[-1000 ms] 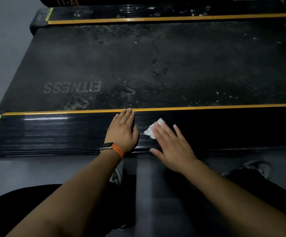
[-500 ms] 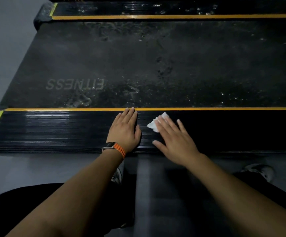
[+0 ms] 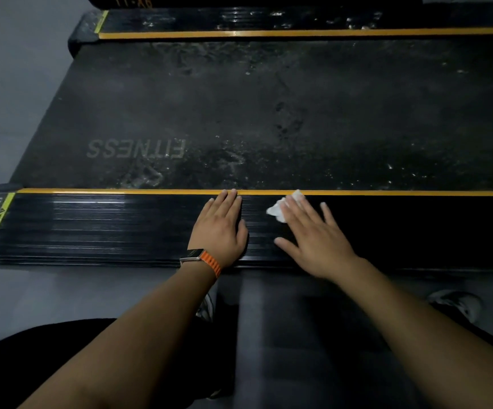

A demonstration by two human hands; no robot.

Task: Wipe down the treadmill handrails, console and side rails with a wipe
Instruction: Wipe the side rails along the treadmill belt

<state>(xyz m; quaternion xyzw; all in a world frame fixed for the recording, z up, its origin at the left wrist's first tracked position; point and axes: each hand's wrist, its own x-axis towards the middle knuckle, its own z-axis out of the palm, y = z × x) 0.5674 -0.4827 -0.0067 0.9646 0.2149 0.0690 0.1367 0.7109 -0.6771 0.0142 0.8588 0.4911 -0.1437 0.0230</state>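
Observation:
The near side rail [image 3: 92, 225] of the treadmill is black and ribbed, with a yellow stripe along its far edge. My left hand [image 3: 220, 228], with an orange-strapped watch on the wrist, rests flat on the rail with straight fingers. Just to its right, my right hand [image 3: 313, 234] presses a crumpled white wipe [image 3: 277, 209] onto the rail with spread, straight fingers. The wipe sticks out from under my fingers and reaches the yellow stripe.
The dusty black belt [image 3: 269, 113] marked FITNESS lies beyond the rail. The far side rail [image 3: 298, 20] with its own yellow stripe runs along the top. Grey floor [image 3: 18, 84] is at the left, and my shoe [image 3: 457, 305] shows at the lower right.
My right hand has slid the wipe away from me across the rail to the yellow stripe. My left hand has stayed flat in the same place.

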